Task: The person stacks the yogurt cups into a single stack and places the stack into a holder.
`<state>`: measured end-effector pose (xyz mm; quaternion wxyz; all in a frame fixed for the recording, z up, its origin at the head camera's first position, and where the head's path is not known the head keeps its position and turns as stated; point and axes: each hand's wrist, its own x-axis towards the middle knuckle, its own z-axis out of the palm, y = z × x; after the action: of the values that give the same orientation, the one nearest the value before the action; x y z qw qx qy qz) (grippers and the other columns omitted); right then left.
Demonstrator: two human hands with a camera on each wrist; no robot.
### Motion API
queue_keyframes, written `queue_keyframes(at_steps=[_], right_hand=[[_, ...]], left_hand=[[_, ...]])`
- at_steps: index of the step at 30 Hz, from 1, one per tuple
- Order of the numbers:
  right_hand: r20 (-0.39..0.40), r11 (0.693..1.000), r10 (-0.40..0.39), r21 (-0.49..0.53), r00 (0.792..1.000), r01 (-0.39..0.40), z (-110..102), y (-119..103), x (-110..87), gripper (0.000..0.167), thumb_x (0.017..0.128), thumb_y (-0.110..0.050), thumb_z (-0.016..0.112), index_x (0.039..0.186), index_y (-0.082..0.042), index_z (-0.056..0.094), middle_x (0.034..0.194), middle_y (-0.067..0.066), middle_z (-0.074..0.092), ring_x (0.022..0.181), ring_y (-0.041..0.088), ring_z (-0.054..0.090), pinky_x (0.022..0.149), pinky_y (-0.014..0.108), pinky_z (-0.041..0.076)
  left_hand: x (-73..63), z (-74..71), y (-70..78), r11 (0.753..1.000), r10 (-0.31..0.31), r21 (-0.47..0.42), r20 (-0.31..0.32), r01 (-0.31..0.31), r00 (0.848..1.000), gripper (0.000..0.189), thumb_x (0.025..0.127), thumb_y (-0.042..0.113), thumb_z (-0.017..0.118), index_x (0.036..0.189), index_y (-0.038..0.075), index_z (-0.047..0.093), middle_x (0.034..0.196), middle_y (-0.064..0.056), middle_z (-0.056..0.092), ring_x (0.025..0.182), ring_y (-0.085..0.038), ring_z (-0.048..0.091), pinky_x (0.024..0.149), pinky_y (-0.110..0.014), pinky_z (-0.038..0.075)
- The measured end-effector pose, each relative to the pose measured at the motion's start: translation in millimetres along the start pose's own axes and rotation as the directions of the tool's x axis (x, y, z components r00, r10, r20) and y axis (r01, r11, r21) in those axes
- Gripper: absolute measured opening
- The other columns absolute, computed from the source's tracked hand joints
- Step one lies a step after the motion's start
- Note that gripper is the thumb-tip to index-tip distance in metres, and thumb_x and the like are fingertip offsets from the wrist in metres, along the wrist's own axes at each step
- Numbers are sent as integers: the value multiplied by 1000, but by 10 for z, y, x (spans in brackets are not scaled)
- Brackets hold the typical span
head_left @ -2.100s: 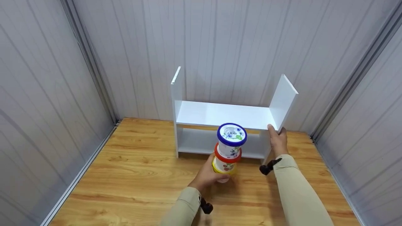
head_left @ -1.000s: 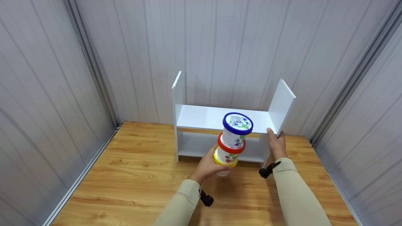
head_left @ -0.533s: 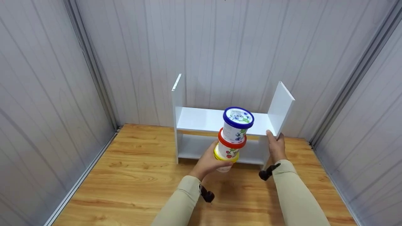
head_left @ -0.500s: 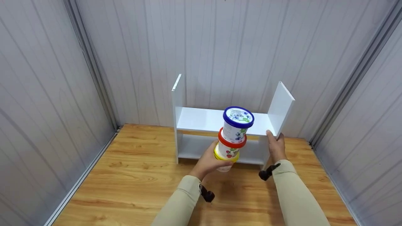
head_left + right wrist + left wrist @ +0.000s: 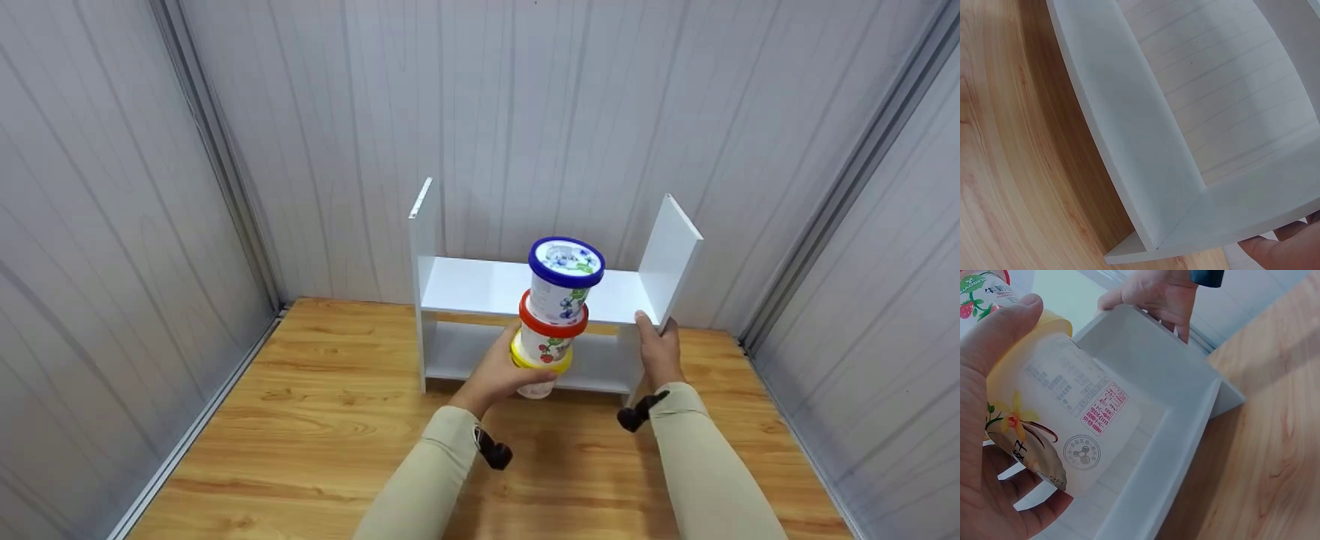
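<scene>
Three lidded paper tubs are stacked and tilted slightly, held up in front of a white two-tier shelf [image 5: 480, 285]. On top is the blue-lidded tub [image 5: 561, 296], below it the red-lidded tub [image 5: 546, 346], and lowest the yellow-lidded tub [image 5: 1078, 410]. My left hand [image 5: 495, 376] grips the lowest tub, thumb around the front by its yellow lid; in the left wrist view its fingers curl beneath. My right hand [image 5: 661, 352] holds the shelf's right side panel at the upper board's front corner, thumb on the inner side, most fingers hidden behind the panel.
The shelf stands on a wood-grain tabletop [image 5: 337, 435], close to the pale back wall [image 5: 480, 127]. Panelled walls rise at left and right. The shelf's side panels [image 5: 671, 251] stick up above its upper board. A dark wrist device [image 5: 493, 450] sits at each cuff.
My left hand has raised the tub stack, so the blue lid now overlaps the upper board's back edge. My right hand has kept its hold on the shelf panel.
</scene>
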<state>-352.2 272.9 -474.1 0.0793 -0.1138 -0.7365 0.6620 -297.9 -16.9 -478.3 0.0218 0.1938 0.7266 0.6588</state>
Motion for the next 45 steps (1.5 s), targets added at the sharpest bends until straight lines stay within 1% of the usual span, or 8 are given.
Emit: queue_keyframes(at_steps=[2, 6, 12, 20, 25, 34, 39, 45], right_hand=[[1, 1000, -8, 1, 1000, 8, 0, -1, 1, 93, 98, -57, 51, 162, -12, 1, 166, 17, 13, 151, 31, 19, 123, 46, 17], [-2, 1000, -2, 10, 1000, 2, 1, -7, -5, 93, 98, -58, 51, 163, -13, 1, 167, 15, 12, 152, 30, 18, 124, 45, 16], [-1, 999, -8, 34, 1000, 8, 6, 0, -8, 93, 99, -56, 52, 163, -14, 1, 168, 14, 12, 152, 30, 17, 124, 45, 15], [-8, 1000, -2, 24, 1000, 2, 3, 17, -12, 94, 97, -59, 52, 163, -15, 2, 167, 14, 14, 151, 31, 20, 123, 47, 18], [-21, 1000, 18, 2, 1000, -18, -14, 26, -1, 96, 96, -62, 52, 163, -15, 1, 168, 15, 12, 152, 32, 17, 124, 50, 16], [-17, 999, -3, 39, 1000, 4, -28, 55, -23, 95, 98, -57, 53, 163, -14, 0, 168, 15, 11, 153, 30, 16, 124, 46, 15], [-22, 1000, 7, 22, 1000, -6, -31, 57, -20, 95, 98, -58, 52, 163, -15, -1, 168, 15, 10, 153, 30, 15, 124, 47, 15], [-14, 1000, -5, 28, 1000, 5, -24, 67, -21, 95, 98, -58, 52, 163, -13, -1, 167, 16, 11, 152, 31, 17, 124, 47, 16]], left_hand=[[14, -14, 38, 1000, 18, -3, 6, -18, 1000, 82, 72, 30, 93, 140, 34, 46, 127, 8, 62, 115, -17, 61, 103, -48, 48], [40, -39, 114, 1000, 15, 16, 1, -15, 1000, 82, 72, 34, 92, 140, 33, 46, 127, 9, 62, 114, -17, 61, 104, -48, 47], [62, -87, 229, 1000, -3, 31, -13, 3, 1000, 88, 70, 38, 93, 142, 36, 43, 127, 11, 61, 115, -17, 60, 105, -48, 47], [128, -146, 384, 997, 30, 78, -13, -28, 999, 87, 70, 40, 93, 142, 36, 43, 125, 12, 62, 113, -16, 60, 103, -46, 48], [172, -168, 479, 995, 45, 95, -11, -44, 999, 87, 71, 39, 93, 143, 34, 44, 125, 11, 63, 112, -17, 61, 103, -47, 49], [260, -207, 670, 990, 64, 127, -19, -61, 998, 85, 72, 38, 92, 142, 33, 44, 123, 12, 64, 109, -17, 63, 100, -45, 51], [319, -227, 723, 986, 87, 145, -18, -84, 996, 85, 72, 42, 91, 141, 32, 44, 123, 12, 64, 110, -16, 62, 100, -44, 51], [377, -263, 739, 986, 64, 157, -30, -59, 997, 87, 70, 44, 91, 142, 34, 44, 125, 13, 62, 112, -15, 61, 101, -47, 49]])
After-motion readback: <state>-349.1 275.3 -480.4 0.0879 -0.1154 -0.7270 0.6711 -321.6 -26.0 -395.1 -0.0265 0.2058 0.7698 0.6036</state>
